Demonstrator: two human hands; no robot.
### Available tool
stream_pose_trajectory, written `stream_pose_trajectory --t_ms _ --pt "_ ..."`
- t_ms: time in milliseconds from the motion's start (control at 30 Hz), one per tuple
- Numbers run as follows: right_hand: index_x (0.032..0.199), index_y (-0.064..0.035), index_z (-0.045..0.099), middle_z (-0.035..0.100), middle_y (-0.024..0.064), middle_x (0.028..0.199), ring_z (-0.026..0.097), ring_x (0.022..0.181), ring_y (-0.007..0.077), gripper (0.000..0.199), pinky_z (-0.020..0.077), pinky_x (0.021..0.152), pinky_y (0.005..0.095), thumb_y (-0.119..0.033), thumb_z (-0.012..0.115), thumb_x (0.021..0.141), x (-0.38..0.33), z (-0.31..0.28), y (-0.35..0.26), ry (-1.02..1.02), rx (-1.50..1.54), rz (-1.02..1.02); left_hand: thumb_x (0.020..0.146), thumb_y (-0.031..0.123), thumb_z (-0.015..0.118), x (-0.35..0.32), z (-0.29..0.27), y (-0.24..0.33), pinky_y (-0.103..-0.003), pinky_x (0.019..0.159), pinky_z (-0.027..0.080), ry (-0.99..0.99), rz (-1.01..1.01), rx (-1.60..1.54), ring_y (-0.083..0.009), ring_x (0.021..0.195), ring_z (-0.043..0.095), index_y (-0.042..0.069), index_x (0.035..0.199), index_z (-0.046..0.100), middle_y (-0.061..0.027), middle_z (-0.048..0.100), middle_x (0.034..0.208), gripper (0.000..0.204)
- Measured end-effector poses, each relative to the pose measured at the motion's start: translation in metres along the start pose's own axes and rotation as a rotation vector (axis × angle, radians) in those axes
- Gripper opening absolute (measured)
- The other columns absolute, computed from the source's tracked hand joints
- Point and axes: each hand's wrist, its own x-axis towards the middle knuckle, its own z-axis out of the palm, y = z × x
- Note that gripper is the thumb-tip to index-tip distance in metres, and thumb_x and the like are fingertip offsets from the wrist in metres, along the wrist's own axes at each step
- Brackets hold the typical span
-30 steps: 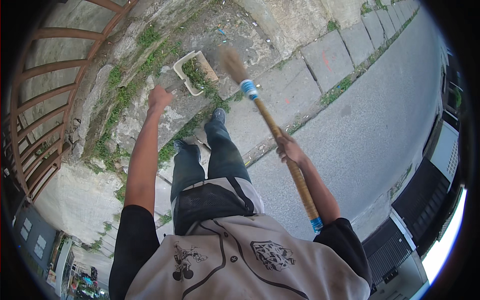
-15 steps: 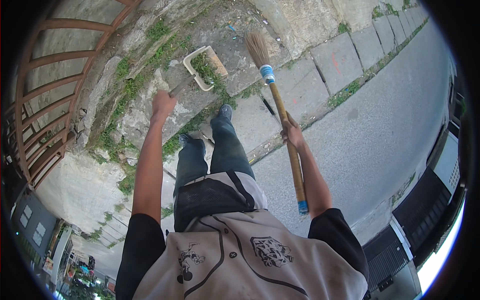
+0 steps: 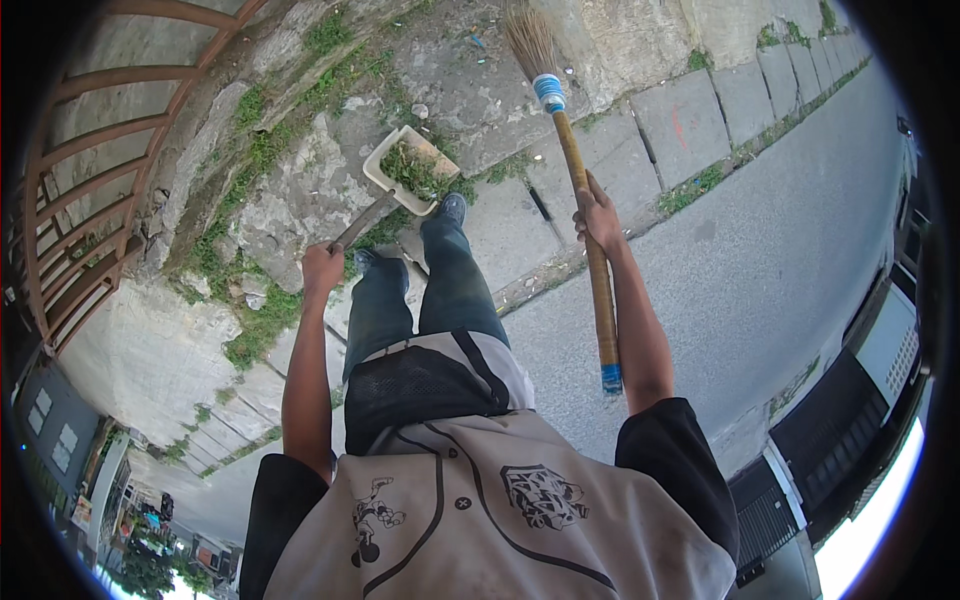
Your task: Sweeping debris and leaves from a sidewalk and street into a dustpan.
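My left hand (image 3: pixel 322 268) is closed around the handle of a cream-coloured dustpan (image 3: pixel 375 158). Pulled grass and weeds (image 3: pixel 415 172) lie inside the pan, just beyond my feet. In my right hand (image 3: pixel 600 218) is a stick broom (image 3: pixel 603 315), gripped around the middle of its long tan handle. Blue and white binding wraps the broom's neck, and its bristles (image 3: pixel 532 38) point away toward the stone wall. The broom head is right of the dustpan and apart from it.
My shoes (image 3: pixel 452 208) stand by the grassy edge of concrete slabs (image 3: pixel 500 225). Weeds (image 3: pixel 265 325) grow along the rough stone at left. A rusty metal railing (image 3: pixel 120 125) curves along the far left. The paved road (image 3: pixel 740 250) runs along the right.
My left hand and the dustpan have come nearer to my feet. My right hand has moved the broom farther away and slightly right, its bristles now near the top edge.
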Motion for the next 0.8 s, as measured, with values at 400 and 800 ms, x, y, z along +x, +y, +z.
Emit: stream_pose_trajectory --t_ms 400,800 --pt "0.148 -0.0144 0.023 0.049 0.0055 0.062 0.051 0.047 0.0137 0.057 0.0475 0.041 0.0319 -0.032 0.043 0.098 -0.112 0.066 0.06 -0.506 -0.324 0.345 0.083 0.021 0.055 0.022 0.052 -0.012 -0.042 0.068 0.055 -0.018 -0.121 -0.05 -0.0341 0.067 0.068 -0.002 0.083 0.069 -0.0235 0.067 0.074 0.027" --pt "0.148 -0.0225 0.025 0.045 0.0021 0.061 0.046 0.047 0.0103 0.055 0.0436 0.041 0.0286 -0.027 0.044 0.097 -0.173 0.011 0.01 -0.195 -0.159 0.261 0.084 0.024 0.057 -0.019 0.016 -0.04 -0.047 0.076 0.051 -0.022 -0.038 0.136 -0.0387 0.083 0.066 0.0 0.089 0.068 -0.0252 0.066 0.082 0.026"
